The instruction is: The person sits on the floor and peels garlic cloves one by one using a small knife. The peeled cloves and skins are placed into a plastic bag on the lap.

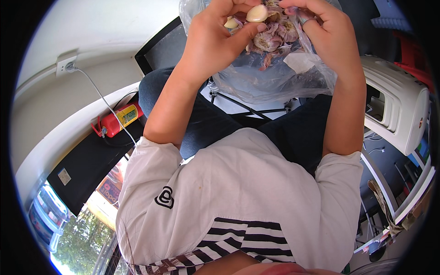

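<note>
My left hand [220, 44] pinches a peeled, cream-coloured garlic clove [257, 13] between thumb and fingers. Opposite it, my right hand [328, 31] is beside the clove, its thumb and forefinger close together. A grey band circles its thumb, and the thumb's tip looks purplish; whether it grips any skin is unclear. Beneath both hands lie several purple-streaked garlic bulbs [268, 41] and loose papery skins in a clear plastic bag [254, 84]. Another peeled clove [231, 22] shows behind my left hand. A whitish scrap [299, 62] rests on the bag near my right wrist.
The bag hangs over my knees, above a black metal stand [252, 110]. Along the left wall are a socket with a plugged cable [70, 66] and a red fire extinguisher [118, 120]. A beige plastic housing [395, 103] stands close to my right arm.
</note>
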Motion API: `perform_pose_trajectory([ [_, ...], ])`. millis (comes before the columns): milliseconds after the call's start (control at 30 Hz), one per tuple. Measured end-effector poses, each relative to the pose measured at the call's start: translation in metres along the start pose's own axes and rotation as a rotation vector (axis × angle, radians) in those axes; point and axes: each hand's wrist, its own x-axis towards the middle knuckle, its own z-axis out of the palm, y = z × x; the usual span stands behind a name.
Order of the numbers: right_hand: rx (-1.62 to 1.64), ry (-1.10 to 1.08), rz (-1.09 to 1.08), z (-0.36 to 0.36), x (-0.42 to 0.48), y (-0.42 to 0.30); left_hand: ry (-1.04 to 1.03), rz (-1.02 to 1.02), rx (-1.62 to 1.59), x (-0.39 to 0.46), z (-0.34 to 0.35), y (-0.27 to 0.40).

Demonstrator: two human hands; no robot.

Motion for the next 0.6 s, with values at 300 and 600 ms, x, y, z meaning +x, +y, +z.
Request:
perform_pose_trajectory([
  [300, -0.086, 0.039, -0.15, 0.008, 0.001, 0.002, 0.081, 0.003, -0.06, 0.0, 0.006, -0.002],
  [600, -0.032, 0.033, -0.19, 0.002, 0.001, 0.003, -0.047, -0.411, -0.811, 0.004, -0.004, -0.003],
])
